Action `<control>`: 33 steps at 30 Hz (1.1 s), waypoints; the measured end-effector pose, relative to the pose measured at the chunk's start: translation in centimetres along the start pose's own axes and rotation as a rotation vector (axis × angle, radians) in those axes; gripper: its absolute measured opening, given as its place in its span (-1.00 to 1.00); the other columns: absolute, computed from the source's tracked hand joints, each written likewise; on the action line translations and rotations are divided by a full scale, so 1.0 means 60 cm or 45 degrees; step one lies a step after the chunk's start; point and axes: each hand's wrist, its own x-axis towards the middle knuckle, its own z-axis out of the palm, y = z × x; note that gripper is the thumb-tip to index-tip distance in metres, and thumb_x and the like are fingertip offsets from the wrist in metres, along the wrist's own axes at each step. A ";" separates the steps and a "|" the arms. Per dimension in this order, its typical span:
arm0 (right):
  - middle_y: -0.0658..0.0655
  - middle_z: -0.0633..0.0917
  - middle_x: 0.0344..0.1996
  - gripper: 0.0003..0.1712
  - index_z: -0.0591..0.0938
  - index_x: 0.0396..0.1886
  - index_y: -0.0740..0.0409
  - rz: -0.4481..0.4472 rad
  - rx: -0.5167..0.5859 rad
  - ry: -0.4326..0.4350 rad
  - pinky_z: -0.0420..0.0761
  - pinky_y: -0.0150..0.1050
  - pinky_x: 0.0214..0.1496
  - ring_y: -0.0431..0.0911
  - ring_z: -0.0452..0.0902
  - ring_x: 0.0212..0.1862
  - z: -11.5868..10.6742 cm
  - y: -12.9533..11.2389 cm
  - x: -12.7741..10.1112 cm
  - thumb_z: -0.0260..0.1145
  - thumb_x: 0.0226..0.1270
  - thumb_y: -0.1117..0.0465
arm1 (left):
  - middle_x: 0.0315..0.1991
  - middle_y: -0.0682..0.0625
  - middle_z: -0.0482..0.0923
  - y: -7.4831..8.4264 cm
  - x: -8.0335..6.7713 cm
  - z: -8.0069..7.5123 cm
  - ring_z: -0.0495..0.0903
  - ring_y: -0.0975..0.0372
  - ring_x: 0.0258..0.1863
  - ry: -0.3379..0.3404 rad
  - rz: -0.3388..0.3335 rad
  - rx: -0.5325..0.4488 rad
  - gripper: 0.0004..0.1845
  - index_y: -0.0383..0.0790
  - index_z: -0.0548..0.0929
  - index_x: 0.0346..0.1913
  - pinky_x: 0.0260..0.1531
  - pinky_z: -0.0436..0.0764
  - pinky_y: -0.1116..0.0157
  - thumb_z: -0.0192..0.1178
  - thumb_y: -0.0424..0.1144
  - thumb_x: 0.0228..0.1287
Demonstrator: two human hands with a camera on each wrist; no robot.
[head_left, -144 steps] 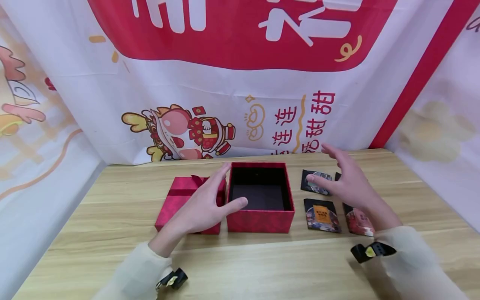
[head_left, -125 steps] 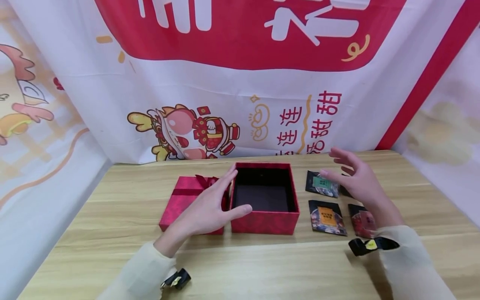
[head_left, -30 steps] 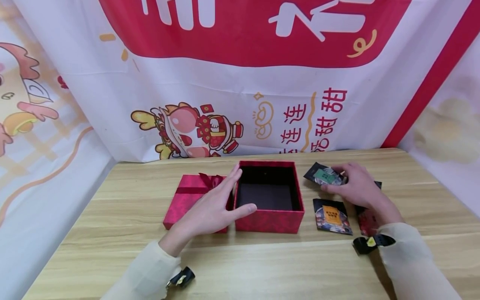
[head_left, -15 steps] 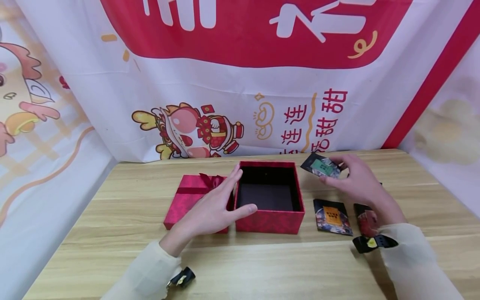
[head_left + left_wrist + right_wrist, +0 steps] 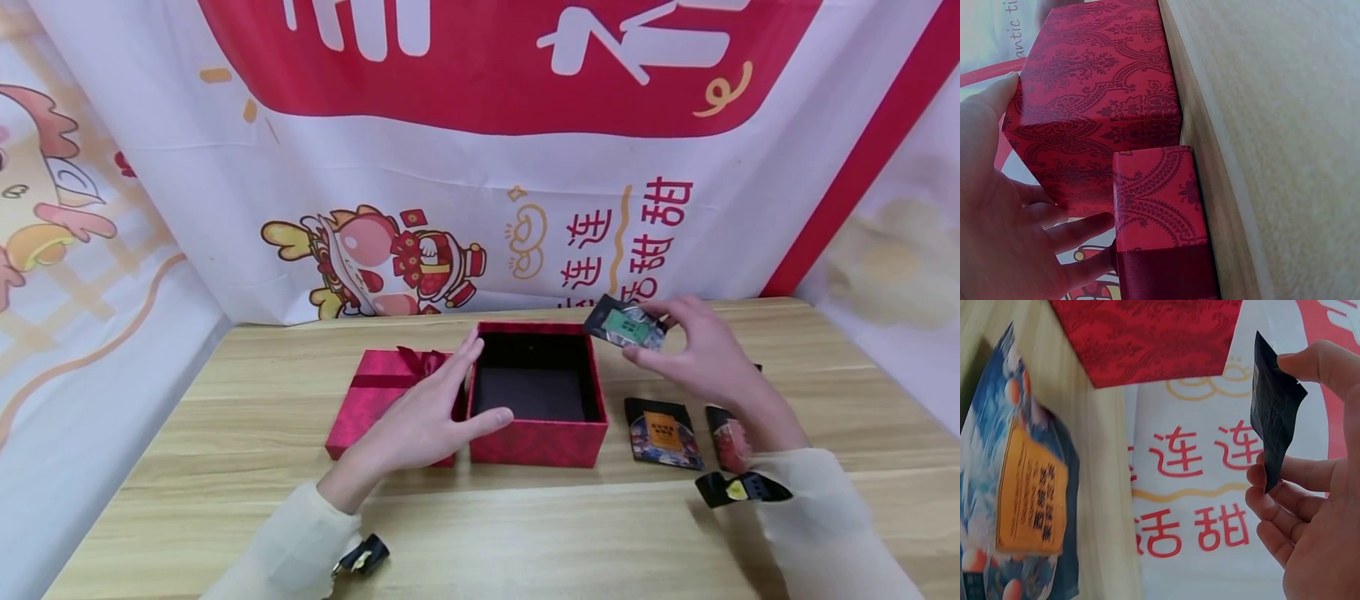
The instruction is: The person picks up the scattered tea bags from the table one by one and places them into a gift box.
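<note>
Two hands work at the wooden desk [image 5: 247,500]. My right hand [image 5: 701,354] pinches a small black packet with a green label [image 5: 626,325] between thumb and fingertips, holding it in the air just above the far right corner of the open red box [image 5: 536,437]. My left hand [image 5: 420,417] lies flat with its fingers straight: the thumb presses the box's front left wall while the fingers stretch along its left side, over the red lid with a ribbon bow [image 5: 375,392], which sits touching the box on that side. The box's dark inside holds nothing. To its right, on the desk, lie an orange-labelled packet [image 5: 663,432] and, just beside it, a red-labelled packet [image 5: 726,437], partly hidden by my right wrist. A red and white printed banner [image 5: 450,167] hangs behind the desk.
</note>
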 end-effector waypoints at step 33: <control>0.11 0.53 0.30 -0.15 0.59 0.41 0.01 -0.315 0.007 -0.015 0.60 0.19 0.28 0.04 0.45 0.24 0.090 -0.111 -0.008 0.62 0.12 -0.11 | 0.74 0.38 -0.21 0.000 0.001 0.000 0.17 0.06 0.70 0.003 -0.004 0.005 0.14 0.36 -0.17 0.73 0.47 0.41 -0.31 0.16 0.59 0.26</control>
